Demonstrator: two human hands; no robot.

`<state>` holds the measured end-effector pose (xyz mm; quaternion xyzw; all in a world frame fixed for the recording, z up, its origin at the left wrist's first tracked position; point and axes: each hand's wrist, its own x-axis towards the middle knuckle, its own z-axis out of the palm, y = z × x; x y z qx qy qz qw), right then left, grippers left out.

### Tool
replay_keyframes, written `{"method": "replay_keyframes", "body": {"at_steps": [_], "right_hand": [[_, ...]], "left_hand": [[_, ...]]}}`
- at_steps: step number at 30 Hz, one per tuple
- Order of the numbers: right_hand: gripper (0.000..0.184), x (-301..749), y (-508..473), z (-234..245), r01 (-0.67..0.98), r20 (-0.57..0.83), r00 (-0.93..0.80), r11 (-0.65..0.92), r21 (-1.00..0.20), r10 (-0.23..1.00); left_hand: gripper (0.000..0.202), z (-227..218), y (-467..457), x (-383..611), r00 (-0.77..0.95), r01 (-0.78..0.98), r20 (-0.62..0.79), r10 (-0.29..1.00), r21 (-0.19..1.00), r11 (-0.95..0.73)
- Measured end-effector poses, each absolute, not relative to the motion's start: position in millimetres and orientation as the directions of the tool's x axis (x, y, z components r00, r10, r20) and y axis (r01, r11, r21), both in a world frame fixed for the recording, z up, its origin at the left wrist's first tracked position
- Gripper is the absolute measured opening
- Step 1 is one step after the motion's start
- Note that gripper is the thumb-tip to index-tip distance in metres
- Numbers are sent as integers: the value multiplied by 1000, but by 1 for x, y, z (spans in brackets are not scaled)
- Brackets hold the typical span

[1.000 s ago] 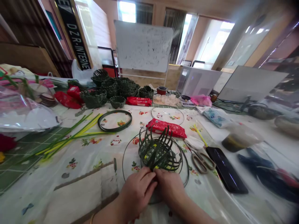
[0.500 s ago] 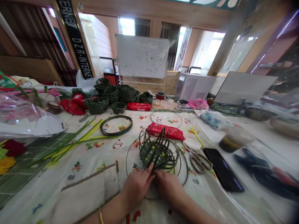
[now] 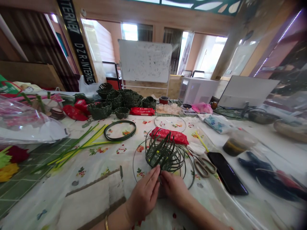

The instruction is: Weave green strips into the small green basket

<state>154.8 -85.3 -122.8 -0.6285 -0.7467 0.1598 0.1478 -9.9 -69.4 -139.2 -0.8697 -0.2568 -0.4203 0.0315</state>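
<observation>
A partly woven dark green basket [image 3: 159, 153], with loose strips curving up around its rim, lies on the patterned tablecloth in front of me. My left hand [image 3: 146, 191] closes on its near edge, fingers pressed together against the strips. Close beside it, my right hand [image 3: 174, 188] pinches the same near edge with bent fingers. My fingertips hide the exact strip between them. A long thin strand loops out around the basket over the cloth. Just behind stands a red packet [image 3: 169, 135].
Scissors [image 3: 204, 166] and a black phone [image 3: 227, 172] lie to the right. Green and yellow strips [image 3: 74, 147] and a coiled green strip [image 3: 120, 130] are on the left. A folded cloth [image 3: 91, 201] is near my left arm. Finished woven baskets [image 3: 99, 110] stand at the back.
The basket has turned and tilted slightly between my hands, its strips leaning further right. My left hand has shifted a little right, its index finger now drawn in beside the others.
</observation>
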Motion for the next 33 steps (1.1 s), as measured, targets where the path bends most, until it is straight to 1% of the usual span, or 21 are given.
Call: {"method": "replay_keyframes", "body": {"at_steps": [3, 7, 10, 12, 14, 16, 20, 23, 25, 28, 31, 32, 33], "right_hand": [[21, 154, -85, -124, 878, 25, -170, 163, -449, 985], [24, 155, -84, -124, 872, 29, -156, 152, -466, 987], [22, 155, -83, -125, 865, 25, -169, 161, -476, 985], [22, 155, -84, -125, 863, 22, -175, 164, -479, 984], [22, 154, -84, -125, 864, 16, -176, 162, -476, 984], [22, 153, -84, -124, 868, 9, -175, 159, -470, 984], [25, 154, -82, -122, 883, 1, -153, 137, -449, 988], [25, 154, -82, -122, 895, -18, -152, 130, -427, 988], [22, 152, -84, -123, 895, -39, -185, 152, -420, 982], [23, 147, -89, -123, 877, -58, -271, 221, -428, 961], [26, 146, -91, -119, 871, -53, -297, 248, -423, 953], [26, 148, -91, -116, 875, -46, -290, 246, -417, 956], [25, 149, -92, -114, 879, -30, -282, 246, -408, 959]], "left_hand": [[49, -136, -71, -8, 509, 471, 743, 435, 182, -863], [49, -138, -72, -6, 501, 465, 714, 489, 254, -848], [48, -140, -72, -5, 479, 440, 686, 548, 353, -826], [44, -139, -72, -5, 426, 453, 660, 619, 436, -777], [38, -138, -71, -5, 397, 465, 637, 661, 481, -743], [37, -138, -71, -6, 394, 464, 648, 652, 472, -750], [50, -142, -75, -6, 454, 412, 669, 589, 429, -804], [57, -145, -78, -5, 494, 397, 626, 603, 455, -797], [60, -143, -78, -6, 516, 391, 603, 608, 466, -794], [63, -136, -75, -7, 618, 316, 563, 548, 460, -830], [59, -127, -66, -10, 682, 310, 478, 554, 497, -811], [56, -125, -62, -11, 691, 337, 446, 568, 497, -800], [54, -124, -58, -13, 706, 365, 421, 569, 472, -802]]}}
